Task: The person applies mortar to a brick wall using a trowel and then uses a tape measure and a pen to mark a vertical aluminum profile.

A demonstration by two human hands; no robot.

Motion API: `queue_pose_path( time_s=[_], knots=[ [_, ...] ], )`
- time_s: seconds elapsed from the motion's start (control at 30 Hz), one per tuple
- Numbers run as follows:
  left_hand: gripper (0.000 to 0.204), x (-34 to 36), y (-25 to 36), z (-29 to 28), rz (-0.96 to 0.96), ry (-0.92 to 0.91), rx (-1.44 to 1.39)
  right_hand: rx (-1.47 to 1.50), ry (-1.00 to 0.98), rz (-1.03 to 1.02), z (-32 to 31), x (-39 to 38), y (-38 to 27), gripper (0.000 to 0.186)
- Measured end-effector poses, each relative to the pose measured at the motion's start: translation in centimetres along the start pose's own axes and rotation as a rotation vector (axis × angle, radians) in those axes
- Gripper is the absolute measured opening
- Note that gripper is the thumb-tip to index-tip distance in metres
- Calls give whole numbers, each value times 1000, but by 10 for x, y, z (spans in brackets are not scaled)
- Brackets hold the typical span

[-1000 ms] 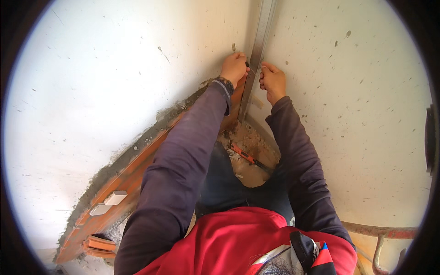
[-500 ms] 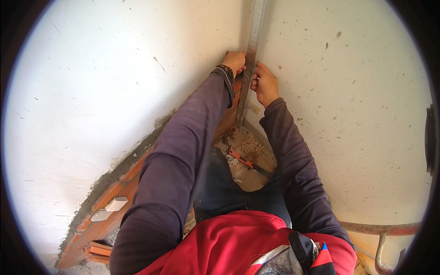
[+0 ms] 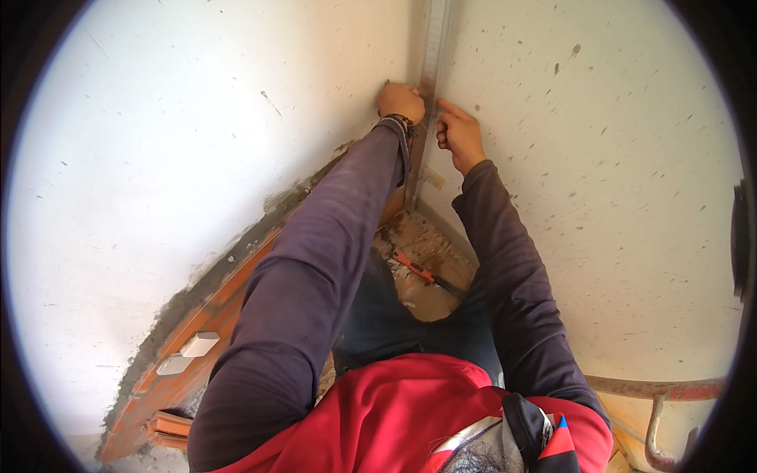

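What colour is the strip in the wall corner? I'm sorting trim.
Grey metal strip, seen in the head view between both hands.

Your left hand and right hand rest on a dull grey metal strip at twelve o'clock, matt and lightly streaked. The walls either side of it are white plaster, matt and mostly smooth, flecked with small dark specks. At eight o'clock the plaster gives way to rough grey mortar over bare orange brick, coarse and unglazed. Your sleeves are soft, matt purple cloth. At four o'clock a rusty, pitted metal bar shows.
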State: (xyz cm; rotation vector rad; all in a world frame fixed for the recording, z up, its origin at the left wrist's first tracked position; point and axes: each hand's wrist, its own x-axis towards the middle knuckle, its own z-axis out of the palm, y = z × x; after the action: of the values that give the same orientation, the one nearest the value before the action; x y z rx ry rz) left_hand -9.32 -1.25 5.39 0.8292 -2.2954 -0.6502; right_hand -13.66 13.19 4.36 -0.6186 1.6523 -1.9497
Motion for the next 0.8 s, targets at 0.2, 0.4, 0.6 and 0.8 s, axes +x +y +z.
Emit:
queue_pose_path(
  time_s=[0.2, 0.4, 0.6, 0.8],
  knots=[
    [31, -6, 1, 2, 109, -95, 203, 85, 100, 169, 3, -8, 21, 21],
    [32, -11, 5, 13, -275, -15, -264, 307, 36, 205, 22, -5, 21, 17],
    [24, -54, 19, 16, -536, 92, -989, 311, 125, 259, 25, 7, 20, 18],
    [26, -83, -20, 47, -113, 147, -830, 288, 44, 273, 18, 8, 17, 18]
  ],
)
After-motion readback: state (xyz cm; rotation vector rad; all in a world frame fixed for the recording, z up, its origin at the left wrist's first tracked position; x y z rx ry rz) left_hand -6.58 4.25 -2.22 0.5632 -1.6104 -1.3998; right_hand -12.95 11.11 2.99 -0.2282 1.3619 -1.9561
